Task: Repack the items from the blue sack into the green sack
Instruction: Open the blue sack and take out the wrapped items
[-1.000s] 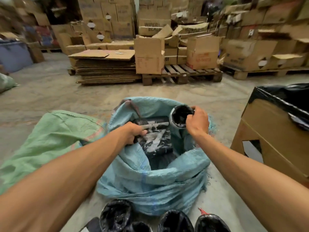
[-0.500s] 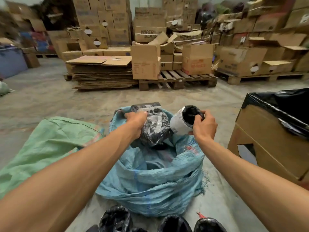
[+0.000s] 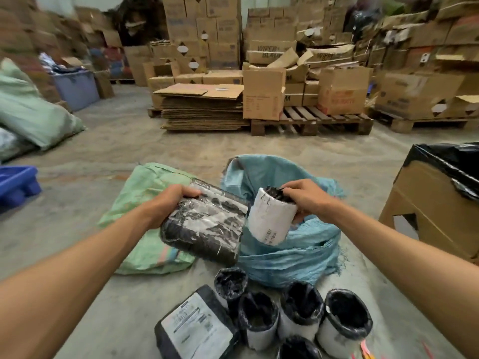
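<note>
Here the left hand (image 3: 166, 206) grips a flat black wrapped packet (image 3: 204, 226) and the right hand (image 3: 305, 196) pinches a white roll (image 3: 272, 221), both lifted above the blue sack (image 3: 290, 247), probably unloading; next they need setting down or carrying into the flat green sack (image 3: 145, 200).

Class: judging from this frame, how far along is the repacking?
Done: several rolls and a flat parcel lie out on the floor. In hand: left hand holds a wrapped packet, right hand a roll. Left: the green sack lies flat, seemingly unfilled.
</note>
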A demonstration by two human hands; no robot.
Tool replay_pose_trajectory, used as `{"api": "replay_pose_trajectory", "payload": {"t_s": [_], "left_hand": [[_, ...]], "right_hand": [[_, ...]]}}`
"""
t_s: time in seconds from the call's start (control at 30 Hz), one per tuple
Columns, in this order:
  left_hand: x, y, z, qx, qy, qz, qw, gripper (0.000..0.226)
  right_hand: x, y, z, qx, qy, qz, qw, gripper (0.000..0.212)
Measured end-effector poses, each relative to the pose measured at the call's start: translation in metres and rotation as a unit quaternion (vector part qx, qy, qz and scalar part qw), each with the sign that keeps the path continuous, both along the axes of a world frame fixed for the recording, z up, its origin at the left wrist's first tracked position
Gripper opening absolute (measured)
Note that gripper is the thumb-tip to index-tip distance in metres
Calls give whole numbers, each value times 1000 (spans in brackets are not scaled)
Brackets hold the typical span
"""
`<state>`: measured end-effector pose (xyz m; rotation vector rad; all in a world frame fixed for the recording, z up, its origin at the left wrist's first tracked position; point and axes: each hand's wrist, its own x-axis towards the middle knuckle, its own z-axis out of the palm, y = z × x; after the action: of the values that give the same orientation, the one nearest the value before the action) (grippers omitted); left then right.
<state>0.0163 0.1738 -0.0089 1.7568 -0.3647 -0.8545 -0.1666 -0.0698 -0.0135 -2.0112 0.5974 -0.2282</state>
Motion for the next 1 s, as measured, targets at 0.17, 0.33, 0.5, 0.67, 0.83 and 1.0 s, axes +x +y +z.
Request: {"api": "replay_pose_trajectory", "payload": {"t_s": [0.17, 0.33, 0.5, 0.67, 0.83, 1.0], "left_hand": [[-10, 64, -63, 65, 74, -20, 995, 33], [-18, 84, -116, 79, 113, -42, 990, 30], [-24, 87, -159, 118, 157, -73, 978, 38], [-23, 81, -169, 206, 120, -110, 965, 20], [-29, 68, -187, 260, -46, -143, 954, 18], [-25, 66, -199, 251, -139, -124, 950, 23]], "right_hand": [[8, 45, -33, -144, 90, 178, 969, 15], [9, 61, -67, -291, 146, 270, 906, 24], [4, 62, -83, -322, 179, 306, 878, 33], [-1, 56, -94, -318, 182, 305, 879, 34], [0, 51, -102, -279, 187, 304, 892, 29], [2, 46, -102, -213, 184, 310, 908, 32]]}}
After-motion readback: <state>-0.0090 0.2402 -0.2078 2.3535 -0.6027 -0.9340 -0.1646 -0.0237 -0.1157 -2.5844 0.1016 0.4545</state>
